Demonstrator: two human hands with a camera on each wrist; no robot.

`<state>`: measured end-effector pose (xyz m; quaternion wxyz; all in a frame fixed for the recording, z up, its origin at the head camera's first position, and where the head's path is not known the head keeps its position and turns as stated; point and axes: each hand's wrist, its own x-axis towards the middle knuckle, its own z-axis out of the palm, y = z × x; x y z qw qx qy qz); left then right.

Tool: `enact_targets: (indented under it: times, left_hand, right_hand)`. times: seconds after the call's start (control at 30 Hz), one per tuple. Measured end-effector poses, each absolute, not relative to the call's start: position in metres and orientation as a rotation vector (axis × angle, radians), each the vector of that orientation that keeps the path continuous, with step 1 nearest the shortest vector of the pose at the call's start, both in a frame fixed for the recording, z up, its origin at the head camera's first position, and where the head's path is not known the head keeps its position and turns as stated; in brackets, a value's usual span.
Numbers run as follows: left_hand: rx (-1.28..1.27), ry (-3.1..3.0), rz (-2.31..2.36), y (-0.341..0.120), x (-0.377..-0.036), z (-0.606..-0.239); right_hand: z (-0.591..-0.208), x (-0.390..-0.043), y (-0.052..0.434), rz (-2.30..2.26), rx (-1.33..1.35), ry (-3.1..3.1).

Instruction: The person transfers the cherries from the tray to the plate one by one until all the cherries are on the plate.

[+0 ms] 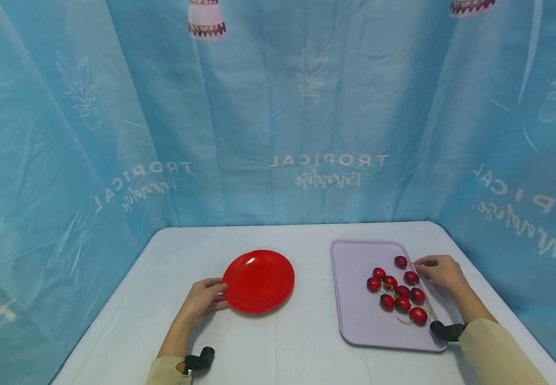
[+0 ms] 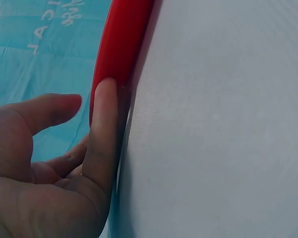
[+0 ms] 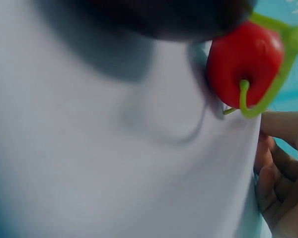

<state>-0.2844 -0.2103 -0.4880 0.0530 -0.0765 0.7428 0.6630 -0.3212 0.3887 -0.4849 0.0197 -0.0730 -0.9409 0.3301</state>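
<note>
My right hand (image 1: 439,272) rests at the tray's (image 1: 355,321) far right edge, fingers curled loosely, seemingly holding nothing; the cherries (image 1: 400,291) lie just to its left. My left hand (image 1: 203,299) touches the red plate (image 1: 258,280).

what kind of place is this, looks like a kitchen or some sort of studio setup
Probably a staged recording setup, not a kitchen: a blue printed fabric backdrop encloses a table under a white cloth, which bears only a round red plastic plate and a lilac rectangular tray of red cherries.
</note>
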Motion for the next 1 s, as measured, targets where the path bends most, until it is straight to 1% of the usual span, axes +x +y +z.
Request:
enact_targets:
  times: [0.4, 0.83, 1.0]
  left_hand:
    - [-0.213, 2.315, 1.993, -0.211, -0.285, -0.493]
    - [-0.214, 2.314, 1.997, -0.208, -0.282, -0.490]
    - [-0.216, 2.309, 1.998, -0.208, -0.284, -0.490]
  right_hand:
    - [-0.485, -0.318, 0.394, 1.066, -0.224, -2.914]
    - [-0.482, -0.316, 0.393, 1.268, -0.283, -2.919]
    - [-0.474, -0.319, 0.385, 1.341, -0.294, -2.910]
